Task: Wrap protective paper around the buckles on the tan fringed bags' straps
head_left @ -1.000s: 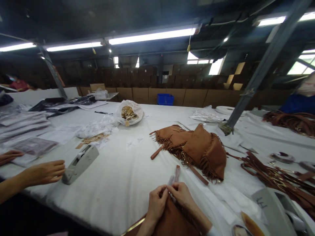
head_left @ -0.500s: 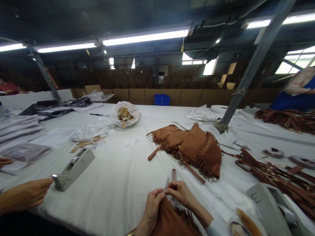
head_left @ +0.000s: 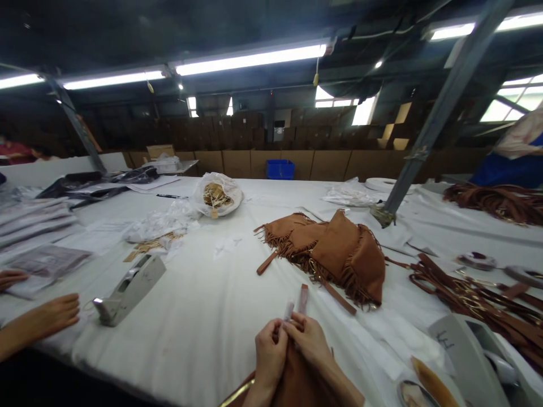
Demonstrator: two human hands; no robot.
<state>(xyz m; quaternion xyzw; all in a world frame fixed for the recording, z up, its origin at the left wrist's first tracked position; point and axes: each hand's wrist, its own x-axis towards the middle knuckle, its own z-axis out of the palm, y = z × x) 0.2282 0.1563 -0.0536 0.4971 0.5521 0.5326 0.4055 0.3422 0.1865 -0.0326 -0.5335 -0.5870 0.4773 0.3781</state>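
Observation:
My left hand (head_left: 270,346) and my right hand (head_left: 311,340) meet at the front edge of the table, fingers pinched close together. Between them is a brown strap end (head_left: 304,294), with a translucent wrap around part of it. Below my hands lies a brown bag (head_left: 297,379) with a gold zip edge at its lower left; my wrists cover much of it. Both hands grip at the strap and wrap, though which fingers hold which cannot be made out. Further back, brown fringed bags (head_left: 335,246) lie in a heap.
At left, a co-worker's hand (head_left: 53,316) is near a grey tape dispenser (head_left: 131,288). Another dispenser (head_left: 462,350) stands at right, beside brown straps (head_left: 466,297). A plastic bag (head_left: 229,206) of tags sits further back. A metal post (head_left: 441,124) rises from the table.
My hands have shifted slightly, still pinching at the strap, and the bag below has turned so its gold zip shows more. The co-worker's hand has drawn back left from the tape dispenser.

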